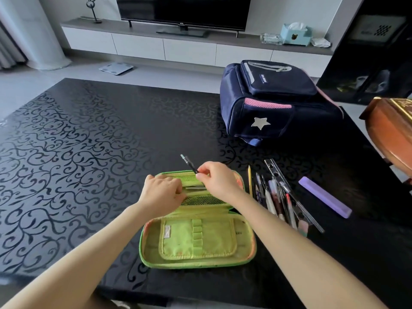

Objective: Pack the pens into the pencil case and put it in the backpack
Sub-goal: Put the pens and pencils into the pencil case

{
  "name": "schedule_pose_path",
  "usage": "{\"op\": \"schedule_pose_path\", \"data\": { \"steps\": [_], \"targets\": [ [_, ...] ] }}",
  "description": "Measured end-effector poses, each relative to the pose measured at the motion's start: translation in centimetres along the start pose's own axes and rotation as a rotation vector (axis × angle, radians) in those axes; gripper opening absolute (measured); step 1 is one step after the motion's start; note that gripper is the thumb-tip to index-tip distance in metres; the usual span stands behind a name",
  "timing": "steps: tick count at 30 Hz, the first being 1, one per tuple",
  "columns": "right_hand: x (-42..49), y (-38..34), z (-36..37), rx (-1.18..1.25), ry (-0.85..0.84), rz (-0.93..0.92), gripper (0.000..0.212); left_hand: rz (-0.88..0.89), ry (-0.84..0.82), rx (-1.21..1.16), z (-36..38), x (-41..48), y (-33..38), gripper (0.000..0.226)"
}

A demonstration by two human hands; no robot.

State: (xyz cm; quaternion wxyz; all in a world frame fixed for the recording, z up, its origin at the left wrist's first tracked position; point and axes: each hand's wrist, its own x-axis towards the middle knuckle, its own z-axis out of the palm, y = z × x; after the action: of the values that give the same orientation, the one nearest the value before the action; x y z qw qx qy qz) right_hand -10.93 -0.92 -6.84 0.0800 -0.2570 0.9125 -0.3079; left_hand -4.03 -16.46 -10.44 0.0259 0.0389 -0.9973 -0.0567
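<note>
A green pencil case lies unzipped and spread flat on the black table. My left hand presses on the case's far half, fingers at a mesh pocket. My right hand pinches a black pen over that same half, its tip pointing up and away. Several pens and a pencil lie in a loose bunch just right of the case. A navy backpack with a silver star stands at the far right of the table, closed.
A clear ruler lies among the pens and a purple flat box beyond them. A brown wooden piece stands at the right table edge. Behind the table are a TV unit and a tissue box.
</note>
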Motion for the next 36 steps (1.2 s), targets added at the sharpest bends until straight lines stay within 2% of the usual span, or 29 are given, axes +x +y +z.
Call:
{"op": "schedule_pose_path", "data": {
  "steps": [3,6,8,10,12,15,19,22,24,28,30,33,35,36],
  "targets": [
    [0.3,-0.2,1.2,-0.054,-0.009,-0.009,0.023,-0.083,-0.121,-0.045,-0.2,0.7,0.3,0.020],
    [0.7,0.3,1.7,-0.047,-0.010,0.013,0.022,-0.018,0.042,0.083,0.2,-0.1,0.4,0.005],
    [1.0,0.5,1.8,0.020,0.032,0.046,0.024,0.040,0.134,0.134,1.0,-0.9,0.5,0.020],
    [1.3,0.4,1.9,0.139,0.090,0.094,0.026,0.077,0.179,0.123,1.4,-1.1,0.1,0.021],
    [1.5,0.1,2.1,0.277,0.132,0.151,0.027,0.018,0.092,0.116,1.3,-1.0,0.0,0.015],
    [1.2,-0.1,2.5,0.386,0.150,0.206,0.027,-0.047,-0.040,0.143,1.1,-0.6,0.1,0.024],
    [0.4,-0.1,2.8,0.281,0.113,0.134,0.027,-0.076,-0.024,0.107,0.5,-0.7,0.6,0.023],
    [0.3,-0.1,2.3,0.135,0.082,0.054,0.023,0.023,0.223,0.063,0.5,-1.5,0.3,0.006],
    [0.5,-0.2,1.6,-0.005,-0.007,0.005,0.021,0.064,0.361,0.036,0.5,-1.8,0.0,0.006],
    [0.5,-0.9,-0.4,-0.437,-0.243,-0.093,0.019,0.097,0.425,0.026,0.2,-2.4,0.1,0.008],
    [0.4,-1.1,-1.1,-0.552,-0.351,-0.104,0.028,0.088,0.424,0.028,0.3,-2.5,0.4,0.014],
    [0.0,-0.5,-1.8,-0.456,-0.468,-0.094,0.053,0.087,0.428,0.026,0.4,-2.3,0.3,0.016],
    [-1.1,0.7,-2.4,-0.241,-0.341,-0.087,0.056,0.094,0.416,0.032,0.5,-2.1,0.1,0.017],
    [-1.8,1.9,-3.1,-0.156,-0.175,-0.076,0.054,0.097,0.408,0.030,0.7,-2.1,-0.1,0.017]
  ]
}}
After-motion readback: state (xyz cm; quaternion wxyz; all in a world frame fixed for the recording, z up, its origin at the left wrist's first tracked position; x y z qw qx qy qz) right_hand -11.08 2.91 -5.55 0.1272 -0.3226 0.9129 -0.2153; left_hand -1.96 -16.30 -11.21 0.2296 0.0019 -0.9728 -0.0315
